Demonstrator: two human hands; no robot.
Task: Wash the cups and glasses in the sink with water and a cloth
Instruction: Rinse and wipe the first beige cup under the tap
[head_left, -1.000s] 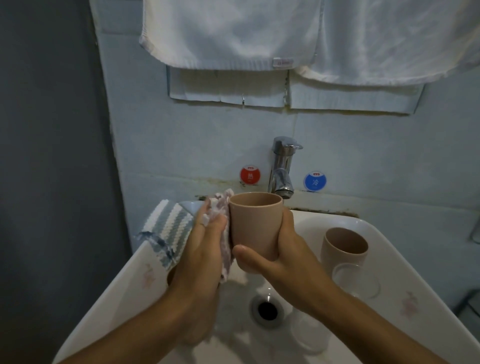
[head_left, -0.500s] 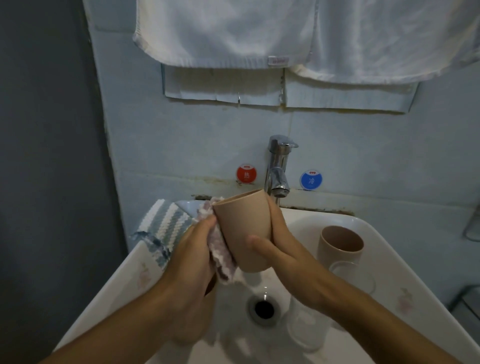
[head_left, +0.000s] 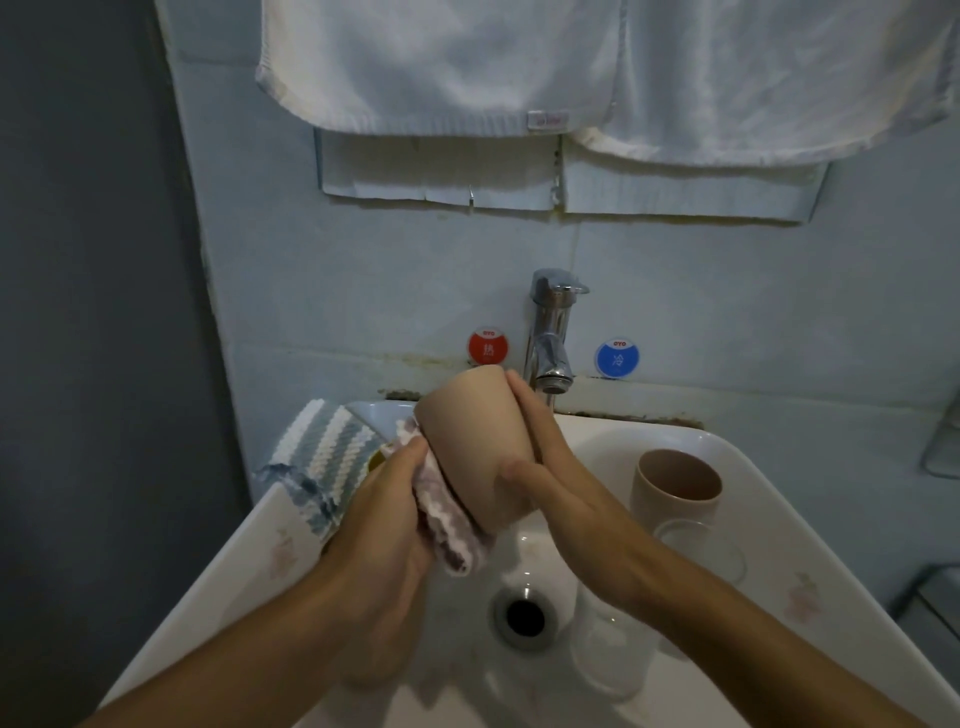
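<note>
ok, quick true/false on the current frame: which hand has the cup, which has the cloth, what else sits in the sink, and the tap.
1. The right hand grips the beige cup. True.
2. The held cup stands upright. False: it is tilted, mouth away from the camera.
3. The left hand presses a cloth against the cup. True.
4. The sink holds no other cups. False: a second beige cup and clear glasses are there.
5. The tap is visibly running. False: no stream shows.

Held cup's (head_left: 470, 441) mouth faces away, inside unseen. Left of it, left hand's (head_left: 387, 512) fingers buried in cloth (head_left: 441, 519). Clear glass (head_left: 608, 649) below-right partly behind right forearm. White towels (head_left: 519, 57) above cut off by top edge.
</note>
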